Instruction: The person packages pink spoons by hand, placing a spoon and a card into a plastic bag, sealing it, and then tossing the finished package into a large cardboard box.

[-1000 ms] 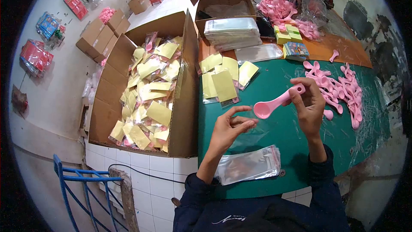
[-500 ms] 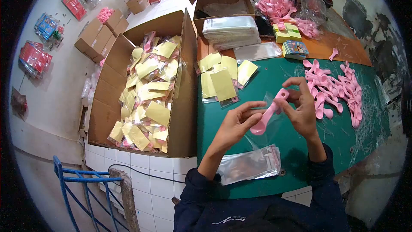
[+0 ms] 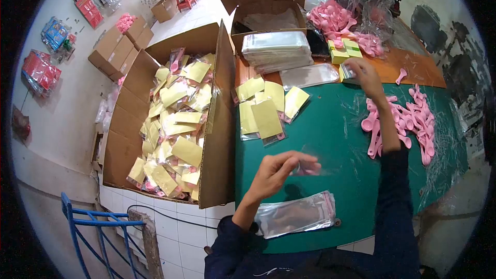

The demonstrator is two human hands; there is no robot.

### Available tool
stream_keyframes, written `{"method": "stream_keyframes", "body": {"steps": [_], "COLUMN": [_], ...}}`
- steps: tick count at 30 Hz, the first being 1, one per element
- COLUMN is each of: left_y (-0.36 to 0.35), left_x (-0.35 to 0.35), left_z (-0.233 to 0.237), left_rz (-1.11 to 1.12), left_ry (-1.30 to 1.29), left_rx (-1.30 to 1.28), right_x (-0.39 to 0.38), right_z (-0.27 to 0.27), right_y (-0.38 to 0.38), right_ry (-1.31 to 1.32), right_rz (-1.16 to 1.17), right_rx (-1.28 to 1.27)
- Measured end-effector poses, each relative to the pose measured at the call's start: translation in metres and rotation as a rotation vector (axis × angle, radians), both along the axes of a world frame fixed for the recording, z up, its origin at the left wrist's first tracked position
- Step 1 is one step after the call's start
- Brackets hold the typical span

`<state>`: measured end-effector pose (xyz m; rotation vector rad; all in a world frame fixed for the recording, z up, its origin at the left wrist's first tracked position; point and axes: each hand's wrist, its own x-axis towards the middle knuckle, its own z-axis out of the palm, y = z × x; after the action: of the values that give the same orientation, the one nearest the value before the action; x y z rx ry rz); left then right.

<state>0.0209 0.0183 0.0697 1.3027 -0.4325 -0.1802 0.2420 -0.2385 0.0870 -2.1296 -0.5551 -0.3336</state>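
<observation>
My left hand (image 3: 276, 174) is closed above the green table, pinching a clear plastic bag (image 3: 308, 167). The bag is smeared by motion; a pink tint shows in it, but the spoon's outline is not clear. At the far side of the table, my right hand (image 3: 365, 77) has its fingers curled onto the stack of small printed cards (image 3: 346, 74), pinching at the top; its fingertips are partly hidden. Below my left hand lies a pile of clear plastic bags (image 3: 297, 216). Pink spoons (image 3: 400, 119) are heaped to the right, partly behind my right forearm.
A large cardboard box (image 3: 218, 124) on the left holds many packed bags with yellow cards. More packed bags (image 3: 266, 119) lie on the table's left side. Behind are a thick stack of clear bags (image 3: 276, 44), yellow-green card blocks (image 3: 345, 50) and bagged pink spoons (image 3: 330, 16).
My right hand has let go of the pink spoon and moved up and away to the card stack. My left hand stays low, with the bag now blurred and swung downward.
</observation>
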Motion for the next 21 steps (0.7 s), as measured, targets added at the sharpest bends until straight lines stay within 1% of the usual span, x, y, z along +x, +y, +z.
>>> {"method": "stream_keyframes", "body": {"steps": [1,3,5,8,10,12,13,14,15,17,19,21], "left_y": [0.002,0.004,0.007,0.008,0.007,0.005,0.006,0.006,0.006,0.007,0.006,0.005], "left_x": [-0.003,-0.012,-0.018,-0.019,-0.017,-0.014,-0.014,-0.014,-0.013,-0.011,-0.003,0.0], "left_z": [-0.006,-0.002,-0.005,-0.01,-0.008,-0.008,-0.01,-0.011,-0.008,0.0,-0.006,-0.009], "left_rz": [0.016,0.058,0.092,0.118,0.107,0.097,0.1,0.107,0.109,0.111,0.121,0.134], "left_ry": [-0.055,-0.038,-0.052,0.01,0.056,0.103,0.129,0.155,0.2,0.299,0.31,0.298], "left_rx": [0.057,0.044,-0.007,-0.059,-0.048,-0.029,-0.016,-0.004,-0.01,-0.019,-0.008,0.016], "right_x": [0.043,0.125,0.138,0.094,0.093,0.095,0.094,0.087,0.062,-0.024,-0.119,-0.153], "right_z": [-0.022,-0.075,-0.109,-0.065,-0.083,-0.077,-0.073,-0.071,-0.05,0.002,0.038,0.05], "right_y": [-0.021,-0.08,-0.102,-0.065,-0.066,-0.067,-0.07,-0.068,-0.049,0.001,0.035,0.038], "right_ry": [0.023,0.128,0.154,0.05,-0.311,-0.159,-0.188,-0.09,0.007,0.268,0.288,0.438], "right_rz": [-0.183,-0.448,-0.464,-0.686,-0.801,-0.826,-0.652,-0.435,-0.213,0.126,0.309,0.381], "right_rx": [-0.095,-0.537,-0.542,-0.572,-0.552,-0.425,-0.41,-0.206,-0.007,0.315,0.41,0.368]}}
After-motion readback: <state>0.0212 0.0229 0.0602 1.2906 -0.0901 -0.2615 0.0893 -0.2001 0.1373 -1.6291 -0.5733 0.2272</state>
